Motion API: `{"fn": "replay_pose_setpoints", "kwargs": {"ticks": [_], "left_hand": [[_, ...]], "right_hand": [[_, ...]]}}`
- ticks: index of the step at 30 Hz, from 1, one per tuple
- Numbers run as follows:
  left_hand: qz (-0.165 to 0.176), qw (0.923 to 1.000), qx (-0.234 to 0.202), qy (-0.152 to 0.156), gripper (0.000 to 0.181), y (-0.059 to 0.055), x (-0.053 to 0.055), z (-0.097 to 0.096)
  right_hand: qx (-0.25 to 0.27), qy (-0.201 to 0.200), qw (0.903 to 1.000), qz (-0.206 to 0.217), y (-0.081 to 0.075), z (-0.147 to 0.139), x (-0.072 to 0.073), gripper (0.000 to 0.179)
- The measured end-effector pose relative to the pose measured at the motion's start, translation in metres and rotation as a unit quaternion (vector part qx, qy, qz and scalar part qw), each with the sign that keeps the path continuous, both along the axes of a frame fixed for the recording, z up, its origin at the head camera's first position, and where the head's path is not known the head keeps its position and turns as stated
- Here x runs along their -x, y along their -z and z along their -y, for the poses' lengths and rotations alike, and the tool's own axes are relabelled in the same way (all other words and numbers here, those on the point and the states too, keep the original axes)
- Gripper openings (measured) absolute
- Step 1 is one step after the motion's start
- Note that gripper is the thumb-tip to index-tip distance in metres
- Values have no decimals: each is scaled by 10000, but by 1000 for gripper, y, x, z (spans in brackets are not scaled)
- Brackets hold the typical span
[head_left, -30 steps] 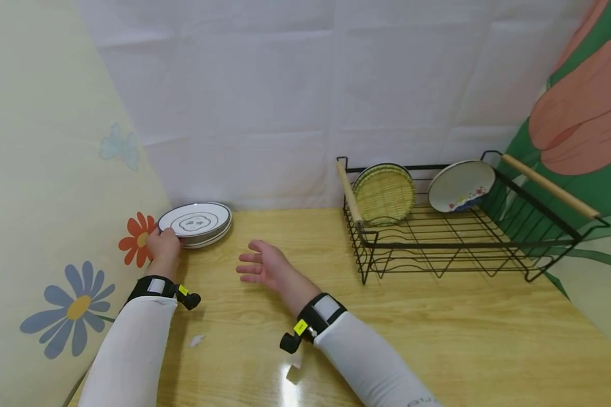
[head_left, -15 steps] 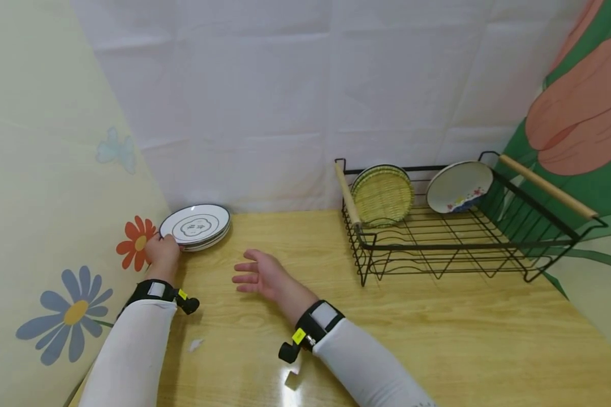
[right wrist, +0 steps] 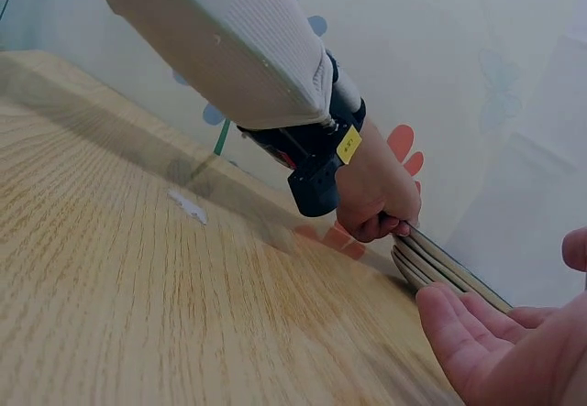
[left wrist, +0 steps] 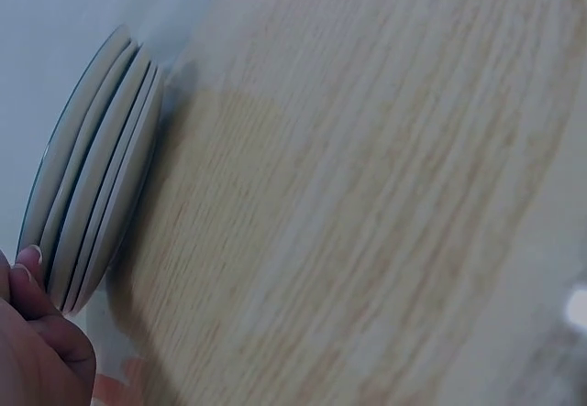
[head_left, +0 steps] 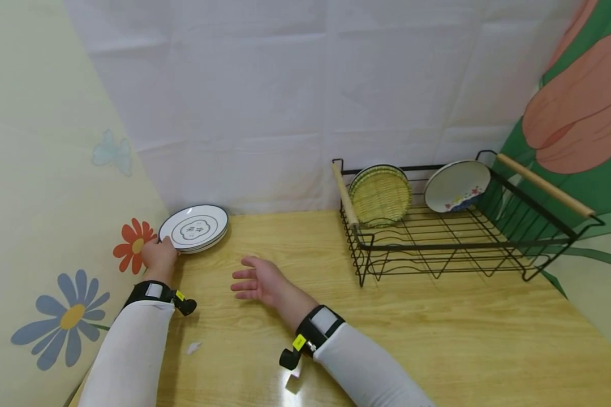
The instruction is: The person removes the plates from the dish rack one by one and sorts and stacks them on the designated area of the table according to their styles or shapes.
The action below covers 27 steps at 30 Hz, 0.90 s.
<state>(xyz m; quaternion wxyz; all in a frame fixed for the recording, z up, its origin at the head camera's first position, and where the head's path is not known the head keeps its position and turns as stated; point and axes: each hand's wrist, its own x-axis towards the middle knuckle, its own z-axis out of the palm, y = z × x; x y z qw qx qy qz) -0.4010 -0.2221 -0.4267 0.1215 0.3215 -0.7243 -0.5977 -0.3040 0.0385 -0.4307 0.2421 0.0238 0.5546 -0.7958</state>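
Note:
A stack of several white plates with dark rims sits on the table at the back left. The top plate (head_left: 193, 227) has a printed emblem in its middle. My left hand (head_left: 159, 257) pinches the near left edge of this plate, thumb on top. Seen in the left wrist view, the stacked plates (left wrist: 92, 168) lie close together, with the fingertips (left wrist: 30, 257) right at the upper rims. To the right of the stack my right hand (head_left: 259, 281) hovers over the table, fingers extended and holding nothing.
A black wire dish rack (head_left: 438, 247) with wooden handles stands on the right. In it lean a round woven tray (head_left: 380, 196), with a dark-rimmed plate behind it, and a white dish (head_left: 458, 186) with flowers. A white scrap (head_left: 193, 347) lies on the table (head_left: 438, 339).
The top plate, raised and tilted above the others a second ago, has come down flat onto the stack with my left hand still at its edge. My right hand has barely moved.

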Motion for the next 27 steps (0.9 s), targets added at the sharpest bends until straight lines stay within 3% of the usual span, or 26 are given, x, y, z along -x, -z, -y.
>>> {"fn": "replay_pose_setpoints", "kwargs": {"ticks": [15,27], "left_hand": [[279,9991,-277,153,62,-2,-4,6],[241,9979,-594,129,49,-6,-6,9]], "right_hand": [[104,30,9998,154,-1,-3,-4,58],[175,28,9997,152,0,-3,-3,59]]}}
